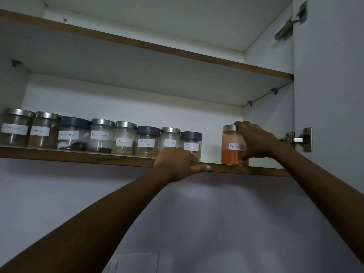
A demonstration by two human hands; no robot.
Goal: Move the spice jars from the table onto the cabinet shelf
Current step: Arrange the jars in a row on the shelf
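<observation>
A row of several labelled spice jars stands on the cabinet shelf [98,157], from the far left to the garam masala jar [192,143]. Apart from them, to the right, a red chilli powder jar [231,148] with orange powder rests on the shelf. My right hand [256,140] wraps around its right side, fingers on the lid and thumb low on the glass. My left hand [177,162] grips the shelf's front edge below the cloves jar [170,138], thumb under the edge.
An upper shelf [177,50] spans the cabinet above. The open cabinet door [331,95] with two metal hinges stands at the right. A gap lies between the garam masala jar and the chilli jar. A plain wall lies below the shelf.
</observation>
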